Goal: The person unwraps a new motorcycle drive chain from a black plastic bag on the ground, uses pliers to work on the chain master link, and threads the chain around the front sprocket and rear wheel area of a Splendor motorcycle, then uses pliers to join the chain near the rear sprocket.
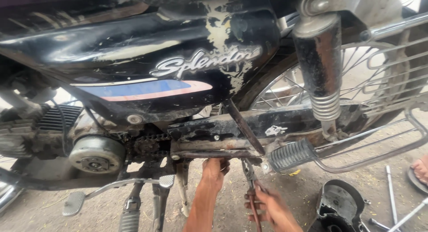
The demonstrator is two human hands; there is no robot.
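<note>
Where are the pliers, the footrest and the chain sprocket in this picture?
pliers [250, 180]: head view, on the metal jaws just above the right hand.
footrest [292, 155]: head view, on the middle of the ribbed rubber peg.
chain sprocket [146, 146]: head view, on the toothed wheel's face.

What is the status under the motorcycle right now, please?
Left hand reaching up under the frame rail, touching it. Right hand gripping red-handled pliers, nose up near the footpeg. Removed black cover lying on the ground beside.

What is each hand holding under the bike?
The right hand grips pliers by their reddish handles. The left hand reaches up under the frame; whether it holds anything cannot be told.
</note>
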